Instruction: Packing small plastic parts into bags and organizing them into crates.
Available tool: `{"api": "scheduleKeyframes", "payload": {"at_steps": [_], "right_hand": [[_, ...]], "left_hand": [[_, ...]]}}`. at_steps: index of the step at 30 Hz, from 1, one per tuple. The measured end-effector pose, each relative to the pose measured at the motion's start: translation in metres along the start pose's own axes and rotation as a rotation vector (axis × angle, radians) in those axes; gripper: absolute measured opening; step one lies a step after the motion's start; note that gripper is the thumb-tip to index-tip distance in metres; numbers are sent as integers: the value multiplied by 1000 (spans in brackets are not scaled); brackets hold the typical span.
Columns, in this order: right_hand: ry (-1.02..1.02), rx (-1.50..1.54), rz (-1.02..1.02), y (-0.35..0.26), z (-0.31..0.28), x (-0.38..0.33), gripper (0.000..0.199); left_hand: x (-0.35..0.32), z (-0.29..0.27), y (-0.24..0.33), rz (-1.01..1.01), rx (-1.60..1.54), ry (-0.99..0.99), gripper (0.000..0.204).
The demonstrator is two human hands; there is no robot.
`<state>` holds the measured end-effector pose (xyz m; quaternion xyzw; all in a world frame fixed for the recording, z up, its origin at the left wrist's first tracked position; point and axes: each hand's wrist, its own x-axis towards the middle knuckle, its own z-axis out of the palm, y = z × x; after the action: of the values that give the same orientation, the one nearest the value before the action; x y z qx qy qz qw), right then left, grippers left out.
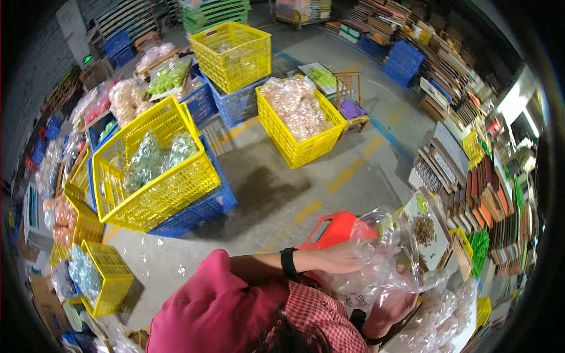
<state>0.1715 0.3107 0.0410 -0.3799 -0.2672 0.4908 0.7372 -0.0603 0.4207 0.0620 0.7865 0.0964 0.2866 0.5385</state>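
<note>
A large clear plastic bag (pixel 391 232) spreads crumpled between my two hands. My left hand (pixel 341 257), below a black wristband, reaches across from the left and is closed on the bag's near side, its fingertips partly behind the film. Lower down, my right hand (pixel 395 306) grips the bag from beneath, with its fingers blurred by the plastic. A red plastic stool (pixel 329 228) stands just beyond my left hand. Right of the bag lies a white tray (pixel 438 247) with small brown and green pieces. Filled clear bags (pixel 438 320) are heaped beside my right hand.
A yellow crate of clear bags (pixel 300 150) sits on the floor ahead. Another yellow crate (pixel 153 203) rests tilted on a blue crate (pixel 197 215) at left. A small chair (pixel 350 97) holds purple cloth. Stacked trays (pixel 471 203) line the right side.
</note>
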Motion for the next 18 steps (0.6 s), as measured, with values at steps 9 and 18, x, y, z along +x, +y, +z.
{"api": "scheduleKeyframes", "payload": {"at_steps": [9,18], "right_hand": [[-110,515,452,-12,89,25,32],[-504,-68,43,-16,100,19,57]], "left_hand": [[11,62,-20,-102,-1026,735,27],[29,31,38,74,-1416,611,19]]}}
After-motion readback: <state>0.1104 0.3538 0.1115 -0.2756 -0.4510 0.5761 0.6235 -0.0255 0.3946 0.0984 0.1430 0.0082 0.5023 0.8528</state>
